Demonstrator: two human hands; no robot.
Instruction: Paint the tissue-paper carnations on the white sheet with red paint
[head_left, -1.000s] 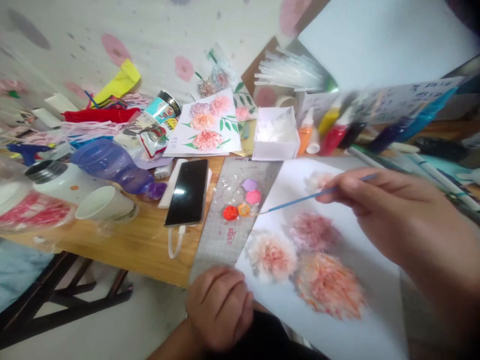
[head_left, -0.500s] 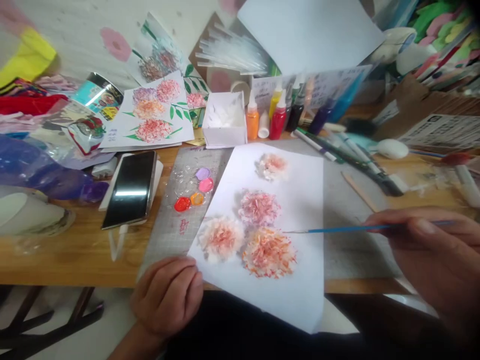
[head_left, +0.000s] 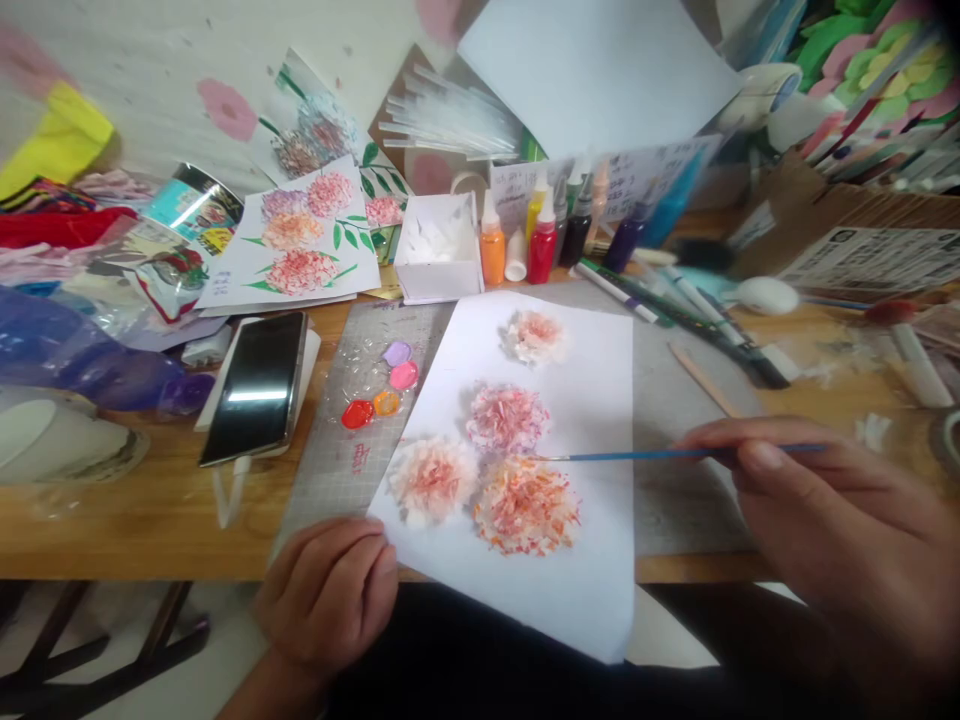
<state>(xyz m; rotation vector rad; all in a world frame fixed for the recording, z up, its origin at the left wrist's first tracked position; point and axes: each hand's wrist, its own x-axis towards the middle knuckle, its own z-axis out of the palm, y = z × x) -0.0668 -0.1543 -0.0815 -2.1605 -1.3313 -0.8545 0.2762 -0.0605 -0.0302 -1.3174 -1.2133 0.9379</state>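
The right hand (head_left: 825,530) pinches a thin blue paintbrush (head_left: 645,455) well back on its handle, thumb on top. The shaft lies nearly flat, pointing left across the white sheet (head_left: 600,350). Its tip sits at the seam between the pink flower (head_left: 506,418) and the orange flower (head_left: 525,505), touching the paper or just above it; I cannot tell which. 4 dabbed flowers show on the sheet, which lies slanted over a grey cutting mat (head_left: 352,480) on the wooden surface (head_left: 150,520).

The left hand (head_left: 330,590) is loosely clenched around nothing visible and rests at the surface's near edge, just beside the sheet's lower-left corner.

To do this stroke well, short light dabs with only the tip look right, as the petals are small flecks that smear easily when wet. A grip nearer the bristles would steady so long a handle. The sheet's near end overhangs the surface, so the left hand flattened on that corner would stop it shifting. The 4 paint blobs (head_left: 357,413) lie on the mat beside the phone (head_left: 256,388), so a loaded brush is best carried clear of the screen.
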